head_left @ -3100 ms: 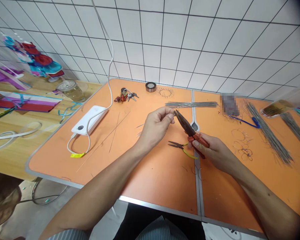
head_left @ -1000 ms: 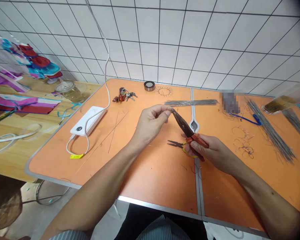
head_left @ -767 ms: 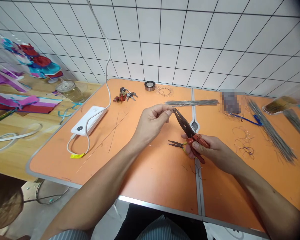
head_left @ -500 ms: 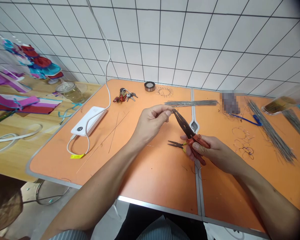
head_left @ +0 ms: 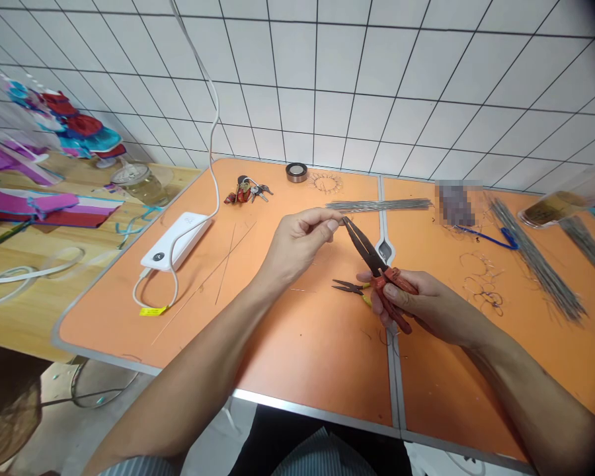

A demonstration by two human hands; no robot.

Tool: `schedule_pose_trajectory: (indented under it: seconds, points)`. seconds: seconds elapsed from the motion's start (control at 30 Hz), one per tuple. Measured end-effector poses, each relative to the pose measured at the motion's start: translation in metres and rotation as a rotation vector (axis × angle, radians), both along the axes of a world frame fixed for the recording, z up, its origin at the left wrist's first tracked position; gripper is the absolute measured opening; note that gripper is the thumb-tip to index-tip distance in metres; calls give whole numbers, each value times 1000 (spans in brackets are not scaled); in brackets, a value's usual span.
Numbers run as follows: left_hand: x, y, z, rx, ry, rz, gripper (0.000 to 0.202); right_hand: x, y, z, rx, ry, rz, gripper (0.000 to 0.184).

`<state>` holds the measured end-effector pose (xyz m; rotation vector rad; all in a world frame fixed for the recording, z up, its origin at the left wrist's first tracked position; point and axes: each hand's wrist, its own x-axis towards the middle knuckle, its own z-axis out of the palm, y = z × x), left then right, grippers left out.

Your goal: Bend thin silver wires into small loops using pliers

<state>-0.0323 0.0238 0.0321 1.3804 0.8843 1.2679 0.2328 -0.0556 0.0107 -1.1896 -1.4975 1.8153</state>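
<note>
My right hand point(head_left: 419, 301) grips long-nose pliers point(head_left: 369, 251) by their red handles, with the dark jaws pointing up and left. At the jaw tips, my left hand point(head_left: 305, 238) is closed in a pinch of thumb and forefinger. Whatever lies between those fingers is too small to make out. A smaller pair of pliers point(head_left: 348, 286) with yellow handles lies on the table, partly behind my right hand. Beyond my hands rests a bundle of straight metal wires point(head_left: 377, 205). Two loose wires point(head_left: 223, 274) cross each other on the left.
On the orange table point(head_left: 302, 370) are a white power bank point(head_left: 176, 241) with its cable, keys point(head_left: 250, 190), a tape roll point(head_left: 296, 172) and a wire ring point(head_left: 326, 182). Bent wire loops point(head_left: 486, 297), a larger wire bundle point(head_left: 540, 261) and a cup point(head_left: 550, 210) stand to the right.
The pliers' lower handle has shifted slightly down and right in my right hand. My left hand keeps its pinch at the jaw tips.
</note>
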Motion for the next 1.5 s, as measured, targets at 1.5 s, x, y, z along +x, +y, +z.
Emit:
schedule_pose_trajectory:
  seconds: [1.5]
  points:
    - [1,-5,1,-32,199,52,17,-17,-3,17,214,-268,-55,52]
